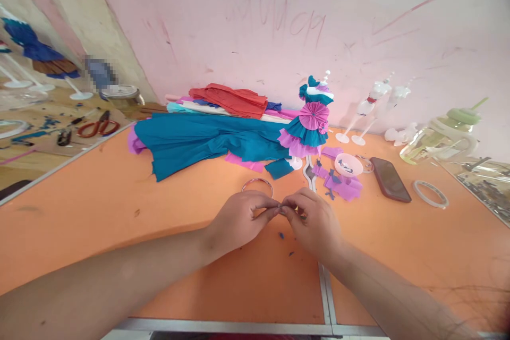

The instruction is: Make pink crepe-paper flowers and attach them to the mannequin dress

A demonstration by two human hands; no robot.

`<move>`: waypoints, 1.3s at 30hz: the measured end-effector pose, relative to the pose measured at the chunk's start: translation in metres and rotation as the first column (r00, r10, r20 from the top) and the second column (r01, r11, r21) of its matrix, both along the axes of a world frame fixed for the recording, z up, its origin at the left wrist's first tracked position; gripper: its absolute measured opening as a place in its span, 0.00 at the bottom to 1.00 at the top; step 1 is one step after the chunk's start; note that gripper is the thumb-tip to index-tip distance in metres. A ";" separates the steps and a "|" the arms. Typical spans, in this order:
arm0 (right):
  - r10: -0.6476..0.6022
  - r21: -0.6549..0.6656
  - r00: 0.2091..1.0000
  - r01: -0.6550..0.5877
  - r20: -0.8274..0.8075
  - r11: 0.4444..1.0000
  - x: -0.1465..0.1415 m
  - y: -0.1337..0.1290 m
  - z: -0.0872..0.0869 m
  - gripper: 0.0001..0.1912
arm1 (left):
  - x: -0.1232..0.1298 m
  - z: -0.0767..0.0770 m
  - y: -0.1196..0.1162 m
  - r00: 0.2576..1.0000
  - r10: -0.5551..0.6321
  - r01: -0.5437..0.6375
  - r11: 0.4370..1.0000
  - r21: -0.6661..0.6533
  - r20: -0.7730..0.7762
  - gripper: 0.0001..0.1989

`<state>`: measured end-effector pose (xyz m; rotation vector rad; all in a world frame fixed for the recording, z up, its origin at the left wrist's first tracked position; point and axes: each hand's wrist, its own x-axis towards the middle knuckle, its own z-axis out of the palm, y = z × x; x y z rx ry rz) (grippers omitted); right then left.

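Note:
My left hand and my right hand meet over the orange table, thumbs and forefingers pinched together. What they hold between the fingertips is too small to make out. Just behind my left hand lies a thin ring-shaped hoop, partly hidden by the hand. Beyond my hands stands a doll form dressed in teal and purple crepe paper with a pleated purple rosette. A teal paper piece lies at its base. Small dark scraps are on the table below my fingers.
Teal crepe paper and folded red paper lie at the back. To the right are a pink bowl, purple scraps, a phone, a tape roll, two bare doll forms and a bottle. Scissors lie left.

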<state>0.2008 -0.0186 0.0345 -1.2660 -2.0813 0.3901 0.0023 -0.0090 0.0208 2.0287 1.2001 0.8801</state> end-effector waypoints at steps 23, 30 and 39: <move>0.045 0.402 0.970 -0.141 0.238 0.905 0.009 -0.004 -0.002 0.17 | -0.001 0.009 0.001 0.973 0.085 -0.032 0.971 -0.238 0.215 0.11; 0.044 0.419 0.959 -0.163 0.280 0.893 0.009 -0.001 -0.004 0.16 | 0.000 0.008 0.000 0.969 0.077 -0.006 0.958 -0.287 0.236 0.11; 0.087 0.290 0.985 -0.127 0.148 0.949 0.011 0.004 -0.009 0.14 | -0.002 0.005 0.002 0.965 0.073 0.022 0.934 -0.355 0.251 0.15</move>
